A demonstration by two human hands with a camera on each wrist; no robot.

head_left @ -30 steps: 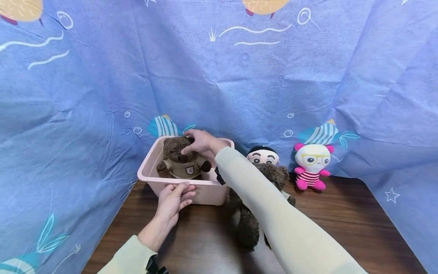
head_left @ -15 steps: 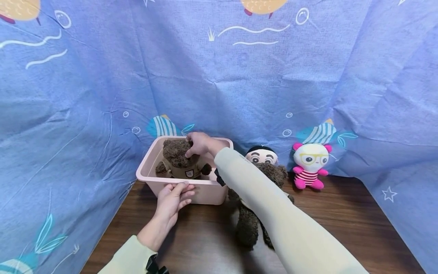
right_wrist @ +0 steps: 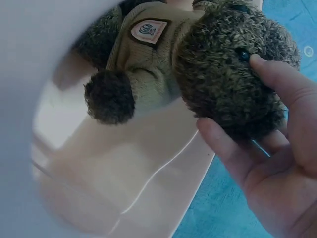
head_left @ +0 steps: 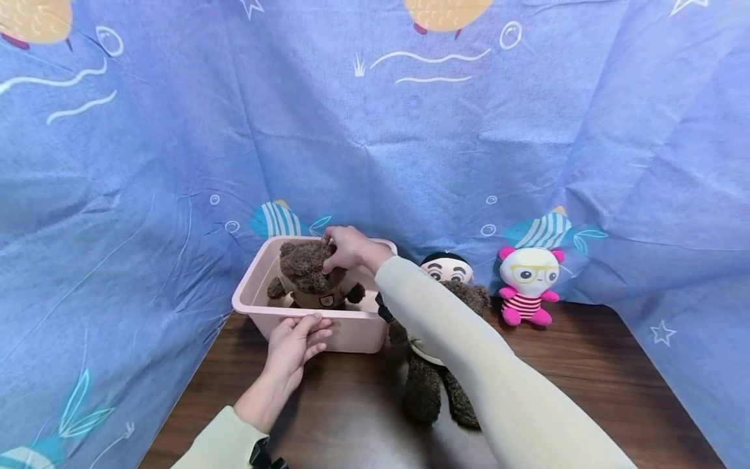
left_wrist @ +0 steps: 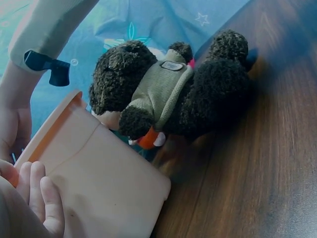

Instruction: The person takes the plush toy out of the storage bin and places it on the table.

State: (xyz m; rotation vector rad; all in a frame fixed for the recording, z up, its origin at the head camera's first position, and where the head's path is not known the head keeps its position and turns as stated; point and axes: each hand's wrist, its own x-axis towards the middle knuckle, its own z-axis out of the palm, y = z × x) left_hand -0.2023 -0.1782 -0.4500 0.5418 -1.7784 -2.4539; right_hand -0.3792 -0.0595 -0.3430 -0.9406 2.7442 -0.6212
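A brown teddy bear in a tan sweater with a badge sits inside a pink plastic bin. My right hand grips the side of its head. In the right wrist view the thumb presses near the teddy bear's eye, and the fingers curl behind the fur. My left hand pinches the bin's front rim, thumb on top and fingers against the outer wall. Its fingers also show in the left wrist view. The bear's legs are mostly hidden by the bin's front wall.
A second brown teddy bear sits right of the bin, partly behind my right sleeve. Behind it is a doll with black hair. Farther right sits a pink and white panda plush. A blue printed cloth encloses the wooden table.
The bear in the bin has sunk slightly, its head tipping forward. My right hand has moved a little right and closed more firmly on its head. My left hand stays on the rim.
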